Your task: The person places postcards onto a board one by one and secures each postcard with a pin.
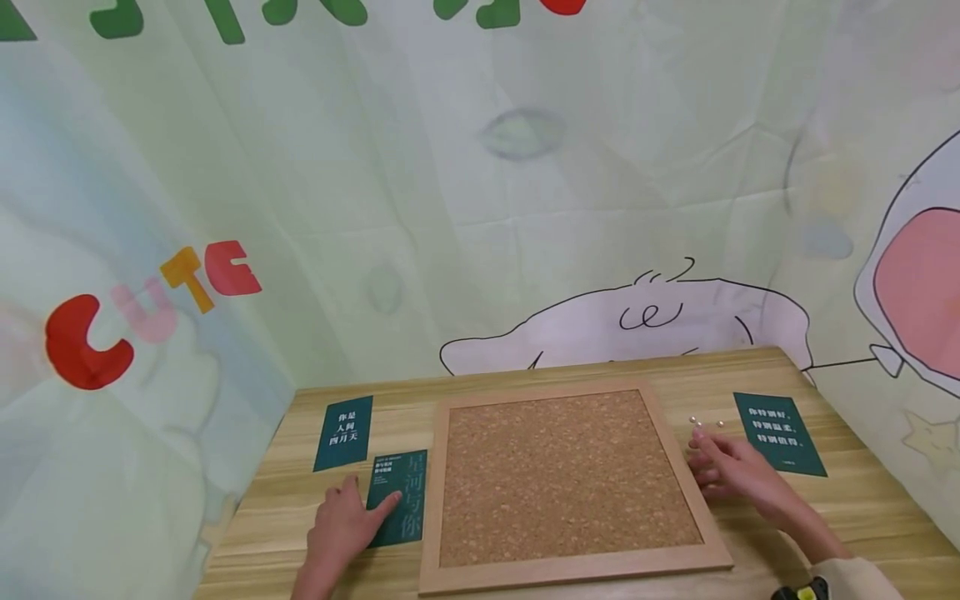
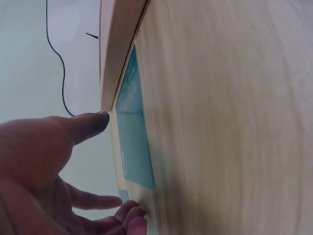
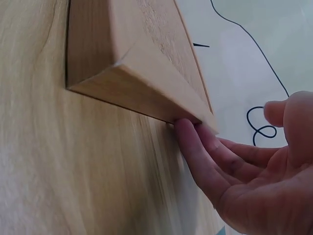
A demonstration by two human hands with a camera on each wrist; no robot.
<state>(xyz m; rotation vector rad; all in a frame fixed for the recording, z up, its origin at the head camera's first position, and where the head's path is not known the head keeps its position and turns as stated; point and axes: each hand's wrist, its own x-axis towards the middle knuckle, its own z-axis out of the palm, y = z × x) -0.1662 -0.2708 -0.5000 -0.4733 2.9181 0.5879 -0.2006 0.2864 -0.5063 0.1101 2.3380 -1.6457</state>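
Observation:
A framed cork board (image 1: 570,479) lies on the wooden table. To its left, my left hand (image 1: 341,525) is at a dark green printed card (image 1: 397,500), thumb spread over it and the other fingers at its left side. In the left wrist view the thumb (image 2: 90,126) stands apart from the loosely bent fingers, with nothing between them. My right hand (image 1: 738,475) is beside the board's right edge. Its fingers (image 3: 195,152) reach the side of the wooden frame (image 3: 161,90) in the right wrist view, thumb apart. Small shiny pieces (image 1: 721,424) lie near its fingertips; their kind is unclear.
Another green card (image 1: 343,433) with white characters lies at the back left of the table (image 1: 255,533). A third green card (image 1: 780,433) is to the right of the right hand. A printed cloth backdrop (image 1: 450,208) rises behind the table.

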